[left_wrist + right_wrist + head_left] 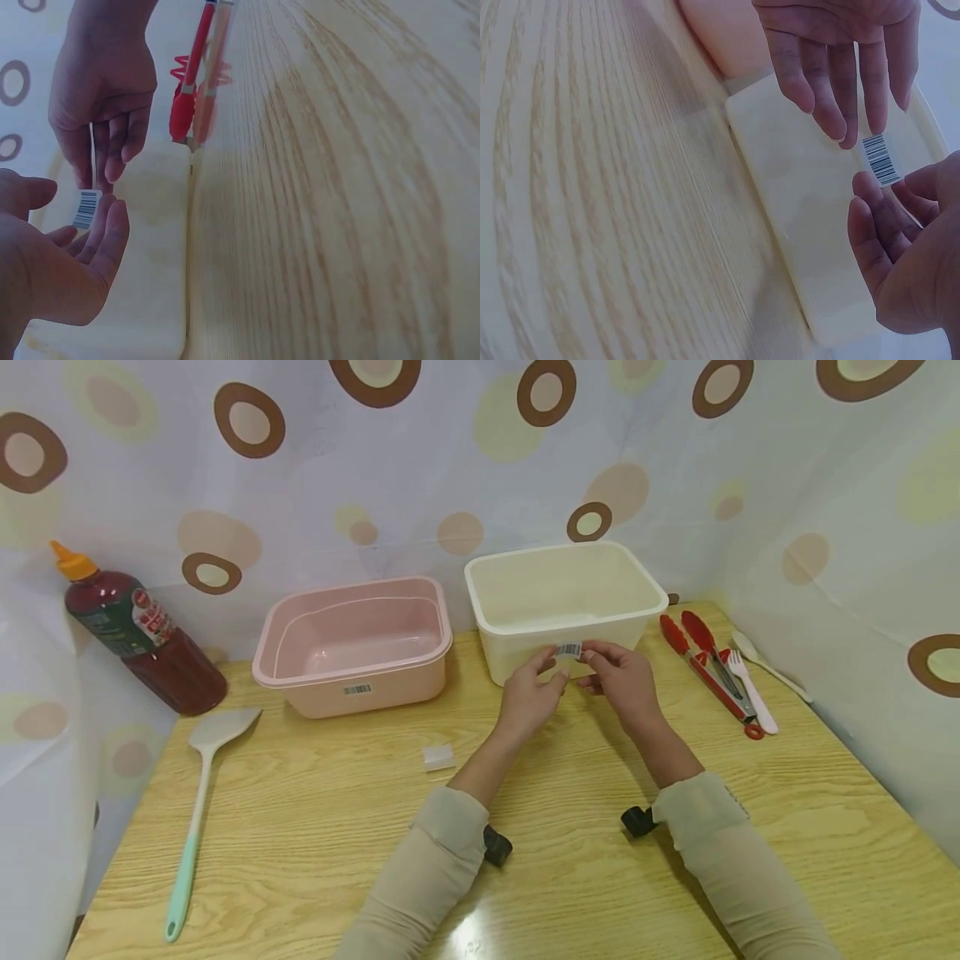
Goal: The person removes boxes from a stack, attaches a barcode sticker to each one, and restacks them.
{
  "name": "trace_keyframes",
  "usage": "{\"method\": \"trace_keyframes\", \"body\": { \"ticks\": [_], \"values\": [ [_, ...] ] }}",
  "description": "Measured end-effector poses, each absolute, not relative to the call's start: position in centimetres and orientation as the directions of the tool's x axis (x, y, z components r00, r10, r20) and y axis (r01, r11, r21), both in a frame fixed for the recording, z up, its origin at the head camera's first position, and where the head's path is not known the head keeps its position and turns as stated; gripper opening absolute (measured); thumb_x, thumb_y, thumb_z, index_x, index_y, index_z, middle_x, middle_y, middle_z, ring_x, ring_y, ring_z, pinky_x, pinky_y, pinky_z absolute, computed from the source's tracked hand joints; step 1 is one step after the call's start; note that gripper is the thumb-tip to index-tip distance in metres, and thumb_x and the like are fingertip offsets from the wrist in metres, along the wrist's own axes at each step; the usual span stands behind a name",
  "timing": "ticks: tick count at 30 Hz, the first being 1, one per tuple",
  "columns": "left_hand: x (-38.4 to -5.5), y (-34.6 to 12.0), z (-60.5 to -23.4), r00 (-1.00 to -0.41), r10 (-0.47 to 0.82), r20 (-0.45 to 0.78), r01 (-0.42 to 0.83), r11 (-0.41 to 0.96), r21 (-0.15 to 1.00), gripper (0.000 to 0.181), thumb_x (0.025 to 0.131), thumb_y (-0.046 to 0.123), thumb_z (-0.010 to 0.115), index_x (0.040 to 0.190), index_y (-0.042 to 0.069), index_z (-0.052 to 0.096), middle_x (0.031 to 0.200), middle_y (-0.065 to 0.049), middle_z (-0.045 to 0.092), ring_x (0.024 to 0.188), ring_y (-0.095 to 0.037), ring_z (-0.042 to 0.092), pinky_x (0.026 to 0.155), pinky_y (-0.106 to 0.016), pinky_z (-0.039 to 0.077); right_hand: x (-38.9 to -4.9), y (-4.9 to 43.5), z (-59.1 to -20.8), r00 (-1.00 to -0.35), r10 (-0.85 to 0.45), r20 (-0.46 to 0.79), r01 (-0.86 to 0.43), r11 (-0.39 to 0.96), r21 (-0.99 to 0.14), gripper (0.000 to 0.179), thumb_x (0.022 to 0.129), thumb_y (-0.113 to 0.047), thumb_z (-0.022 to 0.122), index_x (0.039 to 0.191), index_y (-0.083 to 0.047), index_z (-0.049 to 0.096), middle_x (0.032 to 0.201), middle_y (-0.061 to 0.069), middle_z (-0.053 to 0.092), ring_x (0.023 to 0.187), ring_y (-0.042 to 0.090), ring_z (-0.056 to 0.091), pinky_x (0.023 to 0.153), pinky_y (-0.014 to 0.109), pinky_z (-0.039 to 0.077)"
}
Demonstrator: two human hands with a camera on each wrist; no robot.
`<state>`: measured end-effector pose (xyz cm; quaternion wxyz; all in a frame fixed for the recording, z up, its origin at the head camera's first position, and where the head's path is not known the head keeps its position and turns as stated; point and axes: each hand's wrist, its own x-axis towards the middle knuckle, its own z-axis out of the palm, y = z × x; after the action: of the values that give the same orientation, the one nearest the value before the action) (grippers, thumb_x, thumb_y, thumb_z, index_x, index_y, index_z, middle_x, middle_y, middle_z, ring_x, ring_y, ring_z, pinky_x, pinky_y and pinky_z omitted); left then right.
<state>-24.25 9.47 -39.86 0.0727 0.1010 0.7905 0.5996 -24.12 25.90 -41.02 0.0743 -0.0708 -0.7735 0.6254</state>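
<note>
A small barcode sticker [568, 650] is between both hands in front of the white tub [555, 631]. My right hand [622, 681] pinches its right end with thumb and forefinger. My left hand [528, 697] touches the other end with the forefinger. In the right wrist view the left thumb stands apart from the sticker [881, 160], and the other left fingers extend loosely. The sticker's printed face [87, 209] also shows in the left wrist view.
A pink tub [360, 693] bearing a barcode label stands left of the white one. Farther left are a sauce bottle [142, 627] and a spatula [198, 802]. A small translucent piece [438, 757] lies mid-table. Red tongs [708, 664], a fork [752, 692] and a spoon [772, 667] lie right.
</note>
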Motion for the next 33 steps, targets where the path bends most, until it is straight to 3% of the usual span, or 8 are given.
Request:
{"method": "trace_keyframes", "body": {
  "ticks": [11,22,33],
  "values": [
    [-24.21,9.52,-39.96,-0.969,0.245,-0.01,0.062,0.281,0.958,0.052,0.101,0.027,0.063,0.151,0.02,0.05,0.145,-0.01,0.06,0.102,-0.021,0.075,0.083,-0.032,0.06,-23.96,25.9,-40.87,-0.98,0.2,0.024,0.014,0.188,-0.982,0.043,0.106,-0.03,0.053,0.137,-0.001,0.06,0.119,0.006,0.068,0.073,0.008,0.074,0.072,0.024,0.061],
    [-24.25,9.54,-40.24,-0.971,0.238,-0.014,0.056,0.285,0.957,0.052,0.101,0.028,0.062,0.151,0.021,0.049,0.144,-0.009,0.061,0.102,-0.019,0.074,0.079,-0.03,0.06,-23.85,25.97,-40.55,-0.98,0.198,0.018,0.025,0.214,-0.977,0.044,0.107,-0.032,0.05,0.138,-0.002,0.06,0.129,0.018,0.064,0.072,0.005,0.072,0.071,0.021,0.06],
    [-24.07,10.04,-39.89,-0.961,0.277,-0.002,0.084,0.3,0.95,0.051,0.101,0.024,0.062,0.151,0.019,0.05,0.138,-0.009,0.064,0.097,-0.021,0.075,0.073,-0.027,0.059,-24.09,26.16,-40.59,-0.979,0.201,0.027,0.019,0.223,-0.975,0.042,0.107,-0.031,0.051,0.136,-0.003,0.062,0.122,0.012,0.066,0.071,0.004,0.071,0.069,0.019,0.06]
  ]
}}
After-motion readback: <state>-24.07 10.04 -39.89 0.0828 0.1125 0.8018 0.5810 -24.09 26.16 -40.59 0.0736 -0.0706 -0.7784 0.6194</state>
